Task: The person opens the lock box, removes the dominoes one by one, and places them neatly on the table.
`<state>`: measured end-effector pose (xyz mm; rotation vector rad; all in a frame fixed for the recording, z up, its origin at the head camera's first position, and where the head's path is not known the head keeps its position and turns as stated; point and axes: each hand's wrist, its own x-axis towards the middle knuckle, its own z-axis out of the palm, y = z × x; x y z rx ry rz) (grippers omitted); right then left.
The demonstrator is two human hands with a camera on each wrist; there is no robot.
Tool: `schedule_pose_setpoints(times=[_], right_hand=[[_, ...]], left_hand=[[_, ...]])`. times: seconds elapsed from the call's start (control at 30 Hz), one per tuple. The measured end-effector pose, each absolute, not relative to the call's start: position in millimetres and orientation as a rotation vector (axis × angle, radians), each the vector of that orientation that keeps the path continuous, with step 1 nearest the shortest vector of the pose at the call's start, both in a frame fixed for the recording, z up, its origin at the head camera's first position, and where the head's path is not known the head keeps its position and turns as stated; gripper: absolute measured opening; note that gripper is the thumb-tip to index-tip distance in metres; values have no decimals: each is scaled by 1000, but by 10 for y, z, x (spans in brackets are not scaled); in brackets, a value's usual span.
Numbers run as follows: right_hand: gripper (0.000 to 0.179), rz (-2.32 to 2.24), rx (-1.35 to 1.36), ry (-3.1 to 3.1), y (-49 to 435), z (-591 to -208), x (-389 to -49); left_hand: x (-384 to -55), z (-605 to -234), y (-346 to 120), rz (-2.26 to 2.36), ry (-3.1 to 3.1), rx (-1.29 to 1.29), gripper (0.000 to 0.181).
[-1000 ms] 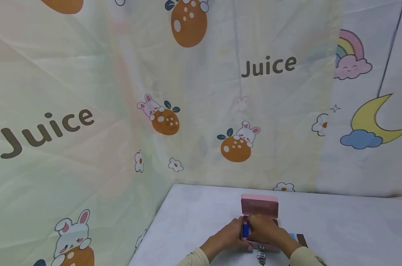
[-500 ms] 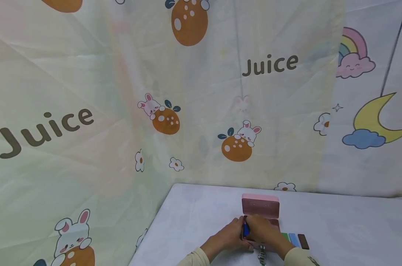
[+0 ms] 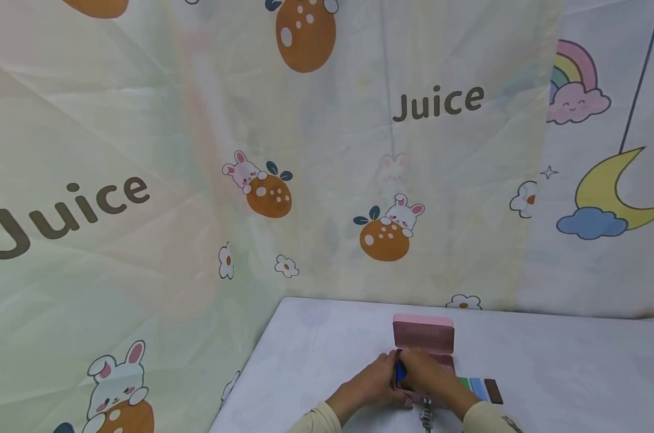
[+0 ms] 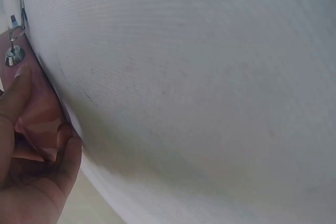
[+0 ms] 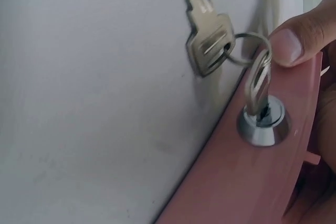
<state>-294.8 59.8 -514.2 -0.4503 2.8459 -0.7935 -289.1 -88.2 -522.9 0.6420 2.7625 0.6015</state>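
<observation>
A pink metal cash box [image 3: 424, 338] stands on the white table with its lid up. My left hand [image 3: 372, 382] grips its left end, the thumb on the front wall and the fingers around the side. My right hand [image 3: 425, 374] reaches down into the box, its fingertips hidden. Beside those fingers, at the left inside, a blue piece [image 3: 400, 371] shows in part; I cannot tell whether they pinch it. On the front wall, a key [image 5: 258, 85] sits in the round lock [image 5: 264, 124], and a second key [image 5: 210, 43] hangs from the same ring.
Right of the box lie a green strip [image 3: 464, 382], a light blue strip [image 3: 479, 388] and a dark brown strip [image 3: 493, 391], side by side on the table [image 3: 327, 337]. A printed cloth backdrop [image 3: 327, 252] rises behind and to the left.
My right hand has shifted slightly to the left over the blue piece, which now shows less and looks tilted. The strips on the right have come into fuller view. My left hand stays put.
</observation>
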Motion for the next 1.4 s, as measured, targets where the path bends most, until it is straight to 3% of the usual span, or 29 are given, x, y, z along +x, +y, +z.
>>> schedule_pose_setpoints(times=[0.47,1.4], right_hand=[[42,-719,-642,2912,685,-5215,-2984],[40,-671,-700,2921,794,-5049,-2918]], left_hand=[[-2882,-5235,-878,569,2783,648,97],[-2860,-5247,-901,609,2794,719,95]])
